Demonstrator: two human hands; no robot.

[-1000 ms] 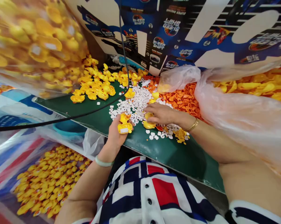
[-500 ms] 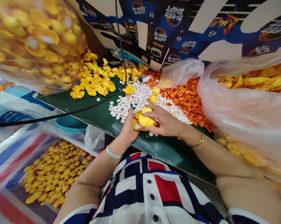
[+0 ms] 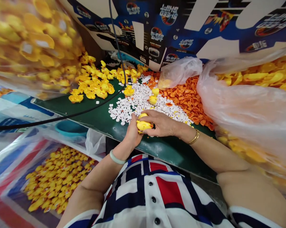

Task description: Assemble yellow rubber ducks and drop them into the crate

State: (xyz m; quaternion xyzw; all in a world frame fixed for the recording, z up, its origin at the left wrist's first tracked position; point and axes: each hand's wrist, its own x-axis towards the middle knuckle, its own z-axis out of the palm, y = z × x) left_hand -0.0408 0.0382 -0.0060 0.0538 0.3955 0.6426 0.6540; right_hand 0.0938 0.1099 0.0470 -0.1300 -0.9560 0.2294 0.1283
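Observation:
Between my two hands, over the front part of the green table, is a yellow toy duck point(image 3: 144, 125). My left hand point(image 3: 133, 131) grips it from the left, thumb up along its side. From the right, my right hand point(image 3: 160, 123) curls its fingers over the duck. The duck's underside is hidden by my hands. Just beyond them lies a spread of small white pieces point(image 3: 143, 98), with a few yellow duck parts point(image 3: 153, 99) on top. To the right of these is a heap of orange bill-shaped pieces point(image 3: 187, 98).
Yellow duck shells point(image 3: 93, 82) lie at the table's left, beside a large clear bag point(image 3: 33, 47) of them. A black cable point(image 3: 93, 108) crosses there. Plastic bags point(image 3: 247, 117) stand right; printed cardboard point(image 3: 166, 31) rises behind. Below left, a striped bag point(image 3: 16, 171) holds many ducks.
The two yellow duck halves, apart before with the lower one's inside showing, are now pressed together between my hands. The whole view has shifted slightly.

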